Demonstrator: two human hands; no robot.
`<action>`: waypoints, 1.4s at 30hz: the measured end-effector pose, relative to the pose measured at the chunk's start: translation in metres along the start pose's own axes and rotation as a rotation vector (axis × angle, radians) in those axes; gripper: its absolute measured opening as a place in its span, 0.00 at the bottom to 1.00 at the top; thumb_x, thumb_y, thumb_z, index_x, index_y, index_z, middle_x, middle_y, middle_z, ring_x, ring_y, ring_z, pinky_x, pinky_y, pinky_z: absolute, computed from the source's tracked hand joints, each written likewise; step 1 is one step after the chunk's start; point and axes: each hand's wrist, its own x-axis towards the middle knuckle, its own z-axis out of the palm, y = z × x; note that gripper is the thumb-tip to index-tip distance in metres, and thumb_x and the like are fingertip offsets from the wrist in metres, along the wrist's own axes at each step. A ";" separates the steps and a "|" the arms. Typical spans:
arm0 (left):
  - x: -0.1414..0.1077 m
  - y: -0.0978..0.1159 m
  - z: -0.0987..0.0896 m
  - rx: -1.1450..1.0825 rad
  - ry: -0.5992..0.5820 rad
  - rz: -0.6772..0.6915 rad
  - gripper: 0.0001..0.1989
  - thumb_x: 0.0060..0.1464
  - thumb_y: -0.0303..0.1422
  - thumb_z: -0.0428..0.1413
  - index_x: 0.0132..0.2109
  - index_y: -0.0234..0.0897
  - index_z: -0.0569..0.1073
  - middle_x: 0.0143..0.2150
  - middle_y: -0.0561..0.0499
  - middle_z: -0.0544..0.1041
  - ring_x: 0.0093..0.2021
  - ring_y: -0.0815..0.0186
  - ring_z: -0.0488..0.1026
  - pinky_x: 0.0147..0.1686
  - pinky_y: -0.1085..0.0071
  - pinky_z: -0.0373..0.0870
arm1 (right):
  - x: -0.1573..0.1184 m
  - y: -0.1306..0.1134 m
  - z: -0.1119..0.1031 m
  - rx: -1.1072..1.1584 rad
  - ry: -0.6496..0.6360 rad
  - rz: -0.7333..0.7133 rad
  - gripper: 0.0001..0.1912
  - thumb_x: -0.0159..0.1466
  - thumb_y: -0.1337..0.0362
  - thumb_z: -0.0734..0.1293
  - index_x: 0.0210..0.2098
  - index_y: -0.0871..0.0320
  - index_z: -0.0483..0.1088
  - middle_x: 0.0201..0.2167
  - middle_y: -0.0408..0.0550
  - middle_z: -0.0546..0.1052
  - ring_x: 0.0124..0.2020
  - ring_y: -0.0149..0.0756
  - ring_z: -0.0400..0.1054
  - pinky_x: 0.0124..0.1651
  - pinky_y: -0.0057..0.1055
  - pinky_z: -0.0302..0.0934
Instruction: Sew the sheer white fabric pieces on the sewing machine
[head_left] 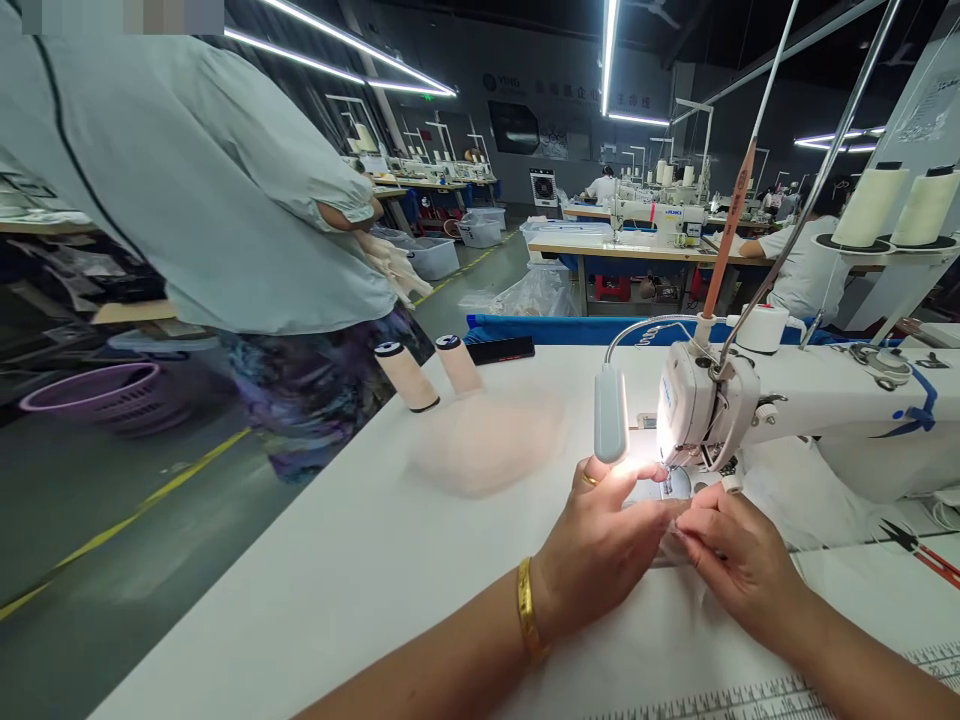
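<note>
A white sewing machine [709,400] stands in front of me, its lamp [611,415] lighting the needle area. My left hand [604,540] is closed by the presser foot, wearing a gold ring and bracelet, its index finger close to the needle. Just right of it, my right hand [739,560] pinches with thumb and fingers. Between both hands is a thin, pale sheer fabric [673,550], mostly hidden by the fingers. More white fabric [795,490] lies under the machine arm. Left of the hands, a pale peach item [487,445] is smeared by motion over the table.
Two peach thread cones [409,378] and a black case [501,350] stand at the table's far left edge. Red-handled snips [922,552] lie at right, a ruler strip [750,700] at the front. A person in a pale shirt [247,190] is beside the table, near a purple basket [105,395].
</note>
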 end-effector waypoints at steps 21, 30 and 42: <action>-0.007 0.012 0.024 0.016 -0.443 -0.418 0.06 0.52 0.24 0.60 0.32 0.37 0.70 0.37 0.50 0.73 0.39 0.59 0.66 0.40 0.63 0.63 | 0.047 0.012 -0.005 -0.133 -0.578 0.618 0.12 0.64 0.69 0.64 0.26 0.54 0.58 0.26 0.40 0.69 0.29 0.33 0.62 0.27 0.27 0.48; -0.016 0.000 0.024 -0.052 -0.313 -0.052 0.13 0.64 0.24 0.55 0.30 0.37 0.71 0.30 0.54 0.76 0.36 0.63 0.65 0.40 0.62 0.57 | 0.033 0.013 -0.010 -0.340 -0.541 0.487 0.08 0.69 0.66 0.63 0.32 0.54 0.63 0.26 0.41 0.69 0.27 0.36 0.61 0.29 0.30 0.44; -0.014 -0.003 0.021 0.025 -0.372 -0.132 0.04 0.65 0.30 0.57 0.43 0.39 0.78 0.39 0.51 0.80 0.41 0.57 0.71 0.43 0.58 0.62 | 0.003 0.029 -0.004 -0.403 -0.347 -0.086 0.16 0.71 0.75 0.57 0.46 0.55 0.73 0.43 0.53 0.79 0.46 0.46 0.71 0.44 0.38 0.65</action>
